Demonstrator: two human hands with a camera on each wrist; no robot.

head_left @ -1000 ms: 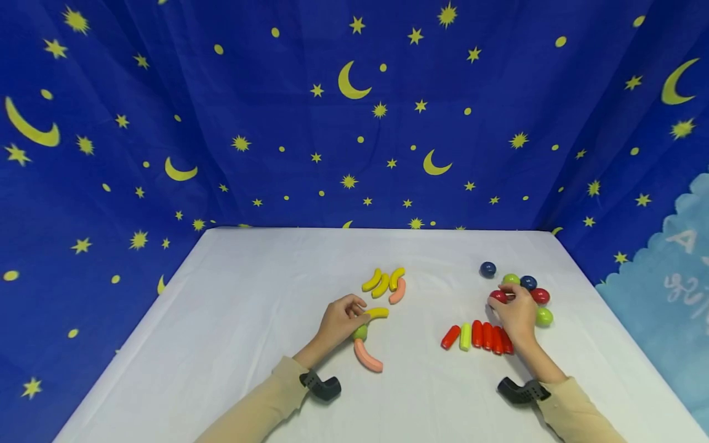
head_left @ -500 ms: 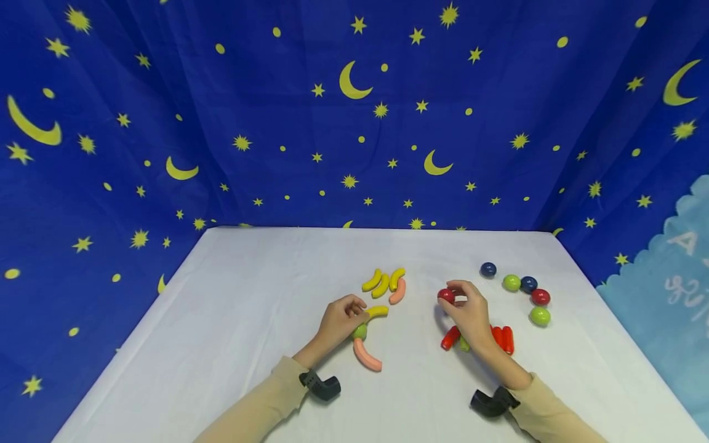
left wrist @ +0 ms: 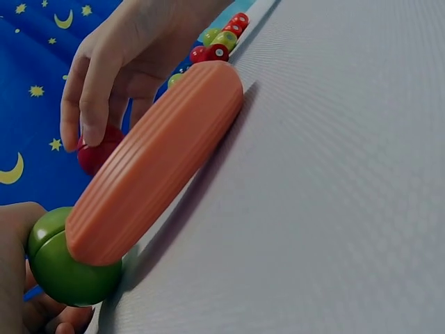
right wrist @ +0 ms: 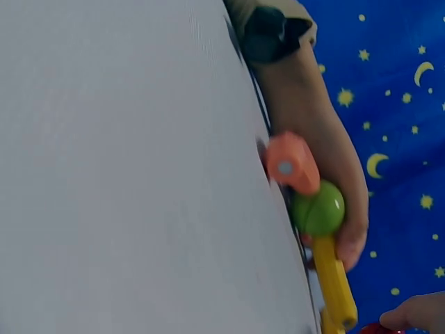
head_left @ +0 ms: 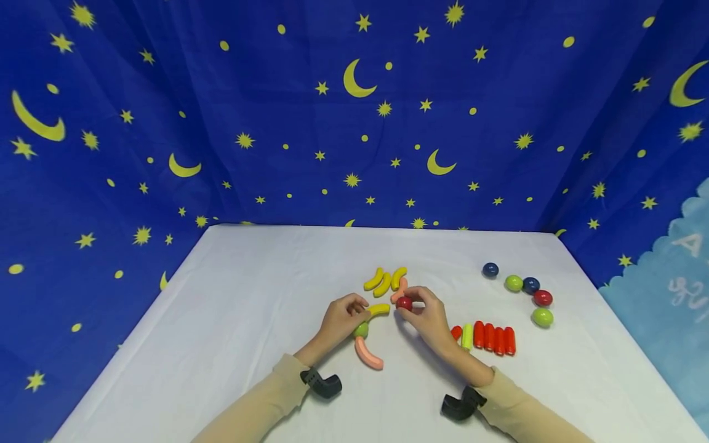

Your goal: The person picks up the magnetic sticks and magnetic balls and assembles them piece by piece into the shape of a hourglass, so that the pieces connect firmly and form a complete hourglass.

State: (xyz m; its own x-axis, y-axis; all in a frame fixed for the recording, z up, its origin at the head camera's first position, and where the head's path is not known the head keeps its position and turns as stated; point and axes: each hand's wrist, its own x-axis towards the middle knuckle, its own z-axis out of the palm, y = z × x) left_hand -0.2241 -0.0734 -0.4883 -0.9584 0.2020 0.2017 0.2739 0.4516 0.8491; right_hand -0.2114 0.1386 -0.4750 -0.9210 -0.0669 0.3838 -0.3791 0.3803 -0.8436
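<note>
I have the right grip (head_left: 431, 315) pinching a red ball (head_left: 404, 303) just beside the free end of a curved yellow piece (head_left: 380, 309). The left grip (head_left: 338, 320) has thumb and fingers curled around the yellow piece's near end, right against a green ball (head_left: 362, 330); a curved pink piece (head_left: 368, 355) touches that ball's other side.

The red ball looks glossy and hard, so I judge it light, stiff, unlikely to break, but slippery and quick to roll; thumb and fingers belong across its widest part, squeezing gently. The yellow and pink pieces seem rigid and light, best held mid-length, where the ridges visible on the pink one should give purchase. A pale disc shows in the pink piece's end; it may be a magnet, so I'd avoid sharp tugs.

Room is tightest beyond the red ball, where a second pink piece (head_left: 400, 291) and three yellow pieces (head_left: 383, 285) lie close. Red rods (head_left: 489, 336) sit to the right, partly behind the forearm. The widest bare stretch of desk (head_left: 260, 289) is on the left, and the far edge, against the blue curtain (head_left: 277, 191), is well apart from both grips.
</note>
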